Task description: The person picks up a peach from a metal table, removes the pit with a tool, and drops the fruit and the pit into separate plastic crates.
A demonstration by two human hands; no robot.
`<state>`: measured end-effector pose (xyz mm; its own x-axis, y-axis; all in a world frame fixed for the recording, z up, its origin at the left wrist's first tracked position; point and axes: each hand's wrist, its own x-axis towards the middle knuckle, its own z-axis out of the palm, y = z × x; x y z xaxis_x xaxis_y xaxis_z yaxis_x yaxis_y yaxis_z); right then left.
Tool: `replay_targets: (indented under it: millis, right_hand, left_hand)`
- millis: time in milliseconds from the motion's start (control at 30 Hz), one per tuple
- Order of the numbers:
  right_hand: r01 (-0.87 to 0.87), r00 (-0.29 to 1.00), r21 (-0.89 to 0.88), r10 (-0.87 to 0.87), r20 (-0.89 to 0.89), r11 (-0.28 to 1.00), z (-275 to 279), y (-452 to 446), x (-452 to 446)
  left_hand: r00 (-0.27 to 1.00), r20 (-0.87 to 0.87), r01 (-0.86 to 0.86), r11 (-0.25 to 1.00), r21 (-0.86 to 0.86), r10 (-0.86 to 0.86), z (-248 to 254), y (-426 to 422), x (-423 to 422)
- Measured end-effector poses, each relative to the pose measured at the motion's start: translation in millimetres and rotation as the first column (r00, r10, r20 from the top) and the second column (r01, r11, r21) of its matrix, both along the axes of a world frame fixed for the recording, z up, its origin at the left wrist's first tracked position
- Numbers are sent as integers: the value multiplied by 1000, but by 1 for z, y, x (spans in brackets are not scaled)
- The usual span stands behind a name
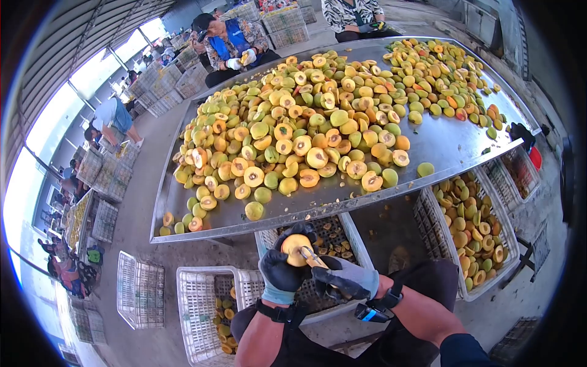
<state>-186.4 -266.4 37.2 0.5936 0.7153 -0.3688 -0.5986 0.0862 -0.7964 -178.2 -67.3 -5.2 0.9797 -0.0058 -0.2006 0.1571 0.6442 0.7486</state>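
Observation:
My left hand (281,272), in a black and grey-blue work glove, holds up a halved yellow peach (292,244) with its cut face toward my right side. In my gloved right hand (347,278) is a pitting knife (314,259) with a light handle; its metal tip touches the middle of the cut face. Both hands are above a white crate (358,241) holding small dark pieces, close to the near edge of the metal table (422,185). A large heap of halved peaches (302,145) lies on that table.
A crate of peach halves (468,229) stands at right, and another white crate (205,272) with some fruit at lower left. An upright crate (140,290) is farther left. Two people sit across the table, one in a blue vest (235,40). Stacked crates (162,82) stand behind.

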Motion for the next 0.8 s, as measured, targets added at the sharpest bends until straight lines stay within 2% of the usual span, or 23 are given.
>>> replay_targets:
  millis: [67,100,133,167,200,233,267,300,333,367,400,467,500,533,567,600,633,667,733,800]
  right_hand:
    - [-3,999,41,5,-50,999,-6,1,4]
    - [67,997,75,-64,-45,995,-5,2,5]
    - [134,991,108,-130,-40,985,-5,3,5]
    - [150,973,-33,-142,181,988,-11,4,7]
    - [145,974,-32,-137,181,989,-15,6,7]
    - [187,933,-182,-117,339,965,-18,9,4]
    - [248,872,-317,-68,485,915,-21,11,1]
    - [403,765,-254,-172,620,879,-26,16,-8]
    - [401,767,-252,-172,619,881,-28,19,-13]
    - [465,694,-186,-226,684,866,-30,21,-17]
    - [523,611,-115,-278,741,845,-30,22,-19]
    - [527,604,-94,-294,741,845,-30,24,-21]
    - [475,684,-173,-239,689,863,-32,24,-21]
    - [416,756,-246,-183,628,875,-32,25,-21]
    - [418,756,-244,-186,628,875,-30,26,-22]
    - [446,697,-189,-207,686,875,-25,29,-24]
    - [467,634,-133,-227,739,874,-22,32,-25]
    - [460,646,-139,-224,730,877,-24,35,-31]
    - [522,581,-88,-279,765,848,-30,41,-34]
    - [525,556,-84,-267,787,847,-27,40,-32]
  left_hand:
    - [987,39,156,908,-389,-153,11,0,-4]
    - [993,-30,89,883,-461,-116,17,-3,-9]
    - [993,-31,85,884,-460,-111,15,-2,-11]
    - [1000,16,20,997,-81,-19,10,-1,-11]
    - [995,91,-76,949,306,50,8,0,-13]
    - [944,308,-205,522,828,-118,17,-8,-17]
    - [945,308,-208,521,828,-112,14,-8,-16]
    - [975,221,-74,947,312,4,8,-5,-12]
    - [996,79,0,931,-366,31,5,-4,-9]
    - [990,38,-132,979,-157,139,1,-9,-7]
    - [990,38,-131,979,-155,139,1,-8,-8]
    - [995,49,-62,931,-360,86,6,-8,-8]
    - [995,50,-59,932,-359,82,8,-8,-10]
    - [956,271,-200,929,312,115,10,-7,-14]
    - [893,451,-393,474,788,-8,11,-5,-16]
    - [893,450,-392,472,790,-11,10,-3,-15]
    - [867,492,-471,444,762,74,7,-2,-13]
    - [838,521,-538,407,739,162,5,-2,-19]
    - [808,565,-579,408,706,169,6,-11,-16]
    - [918,347,-354,794,494,194,22,-21,-16]
